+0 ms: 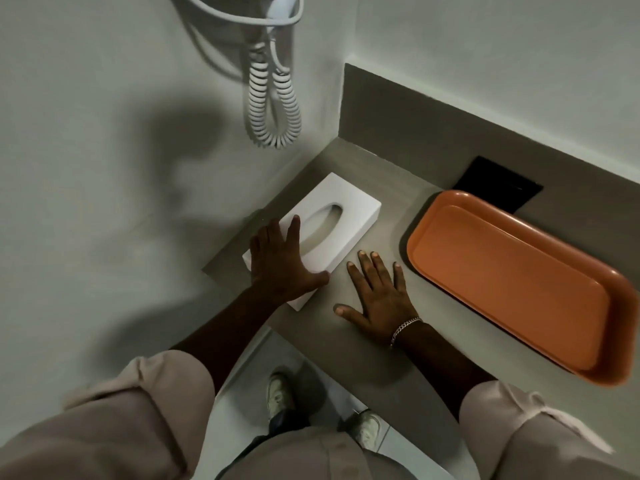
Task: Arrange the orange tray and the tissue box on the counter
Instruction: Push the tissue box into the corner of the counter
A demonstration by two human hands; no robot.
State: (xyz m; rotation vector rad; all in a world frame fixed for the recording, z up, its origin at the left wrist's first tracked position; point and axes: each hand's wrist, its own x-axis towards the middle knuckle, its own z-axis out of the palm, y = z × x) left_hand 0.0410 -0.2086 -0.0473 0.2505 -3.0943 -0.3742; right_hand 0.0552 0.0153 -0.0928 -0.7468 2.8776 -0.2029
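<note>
I've got my left hand (280, 261) flat, open, on the tissue box (332, 220), its long axis toward one o'clock; right hand (379, 296) open on the surface (381, 358), nearer the orange tray (512, 282) at three o'clock.

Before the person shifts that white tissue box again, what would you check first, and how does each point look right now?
1. Left hand on the tissue box: ok, palm flat over its near end.
2. Firm grip on the box: cannot tell, fingers lie on top, not around it.
3. Right hand free: ok, flat on the counter, holding nothing.
4. Gap between box and orange tray: ok, bare counter between them.
5. Tray fully on the counter: cannot tell, its right end reaches the picture's edge.
</note>
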